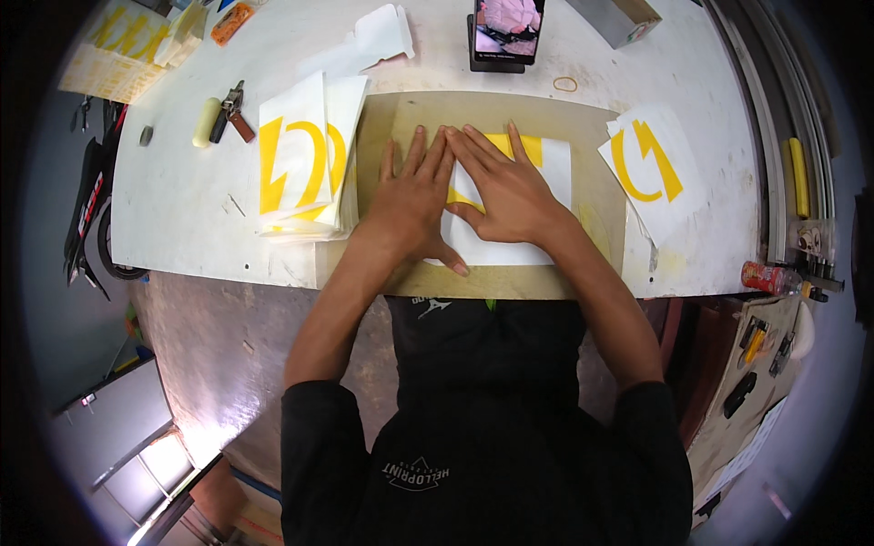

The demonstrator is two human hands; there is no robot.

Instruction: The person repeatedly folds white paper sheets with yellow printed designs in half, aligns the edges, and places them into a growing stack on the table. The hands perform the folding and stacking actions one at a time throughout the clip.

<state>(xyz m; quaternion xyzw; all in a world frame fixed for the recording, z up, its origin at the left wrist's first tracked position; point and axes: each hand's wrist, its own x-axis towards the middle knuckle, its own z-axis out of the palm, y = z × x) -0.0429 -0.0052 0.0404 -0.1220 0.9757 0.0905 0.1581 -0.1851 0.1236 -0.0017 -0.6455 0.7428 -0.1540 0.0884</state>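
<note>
Both of my hands lie flat on a white sheet with yellow print (pixel 510 254), fingertips pointing away from me. My left hand (pixel 410 200) covers the sheet's left edge, fingers spread and thumb stretched along its near part. Across the sheet's middle rests my right hand (pixel 512 196), its fingers apart and its index fingertip meeting the left one. Neither hand grips anything. Under the sheet is a tan, see-through-looking mat (pixel 596 250) at the table's near edge. Much of the yellow print is hidden beneath my hands.
Left of the mat stands a pile of yellow-printed sheets (pixel 296 150); a smaller pile (pixel 645 168) is on the right. Farther back are a phone on a stand (pixel 508 32), a rubber band (pixel 564 84) and keys (pixel 238 123). A plastic bottle (pixel 767 278) lies at the right edge.
</note>
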